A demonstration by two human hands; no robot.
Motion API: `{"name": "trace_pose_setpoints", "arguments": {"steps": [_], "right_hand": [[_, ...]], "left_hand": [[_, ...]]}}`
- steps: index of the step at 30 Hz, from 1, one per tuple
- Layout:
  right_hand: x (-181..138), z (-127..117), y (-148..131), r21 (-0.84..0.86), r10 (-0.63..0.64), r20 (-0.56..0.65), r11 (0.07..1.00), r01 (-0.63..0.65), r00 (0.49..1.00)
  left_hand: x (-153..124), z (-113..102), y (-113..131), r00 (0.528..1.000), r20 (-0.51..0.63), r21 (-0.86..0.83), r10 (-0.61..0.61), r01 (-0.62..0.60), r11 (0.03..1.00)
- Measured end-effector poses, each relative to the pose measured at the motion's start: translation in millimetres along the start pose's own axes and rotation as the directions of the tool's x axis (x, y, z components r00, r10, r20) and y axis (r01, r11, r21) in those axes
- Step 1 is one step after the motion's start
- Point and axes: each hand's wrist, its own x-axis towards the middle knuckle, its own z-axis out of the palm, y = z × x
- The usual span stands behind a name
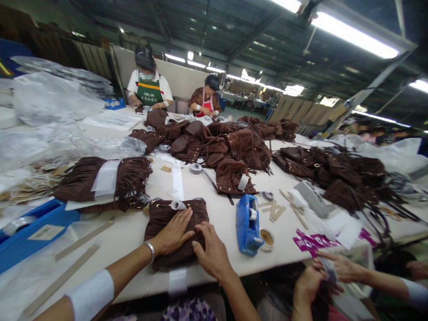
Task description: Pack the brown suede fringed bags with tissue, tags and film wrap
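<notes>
Head | brown bag (175, 259): eyelet edge (159, 205) farthest, long axis unclear | left hand (174, 232) flat atop, right hand (212, 250) loosely spread

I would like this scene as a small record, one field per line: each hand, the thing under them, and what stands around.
Left hand: left hand flat on a brown fringed bag
Right hand: right hand, fingers bent, at the bag's right side
On bag: curled white strip near the far edge
To its right: blue tape dispenser
To its left: fringed bundle with a white band
Beyond: brown bag pile
</notes>
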Motion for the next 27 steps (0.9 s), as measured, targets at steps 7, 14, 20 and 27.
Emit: {"name": "trace_pose_setpoints", "arguments": {"steps": [7,14,20,27], "right_hand": [[7.2,-25.3,35.5,-0.308,0.238,0.116,0.932,-0.193,0.964],[40.2,12.9,-11.3,-0.033,-0.073,-0.081,0.997,0.070,0.994],[42.6,69.3,-3.8,0.022,-0.063,-0.065,0.998,0.064,0.996],[39.0,66.8,-1.7,-0.096,0.000,-0.004,0.995,0.000,1.000]], "left_hand": [[-2.4,-1.5,4.5,0.999,-0.038,-0.005,-0.013,0.013,1.000],[-0.8,-1.9,2.0,1.000,0.013,-0.015,-0.006,0.006,1.000],[-8.8,-17.9,3.6,0.997,0.063,-0.042,0.046,-0.043,0.998],[-95.9,-73.9,-22.8,0.986,0.160,0.025,0.051,-0.056,0.998]]}}
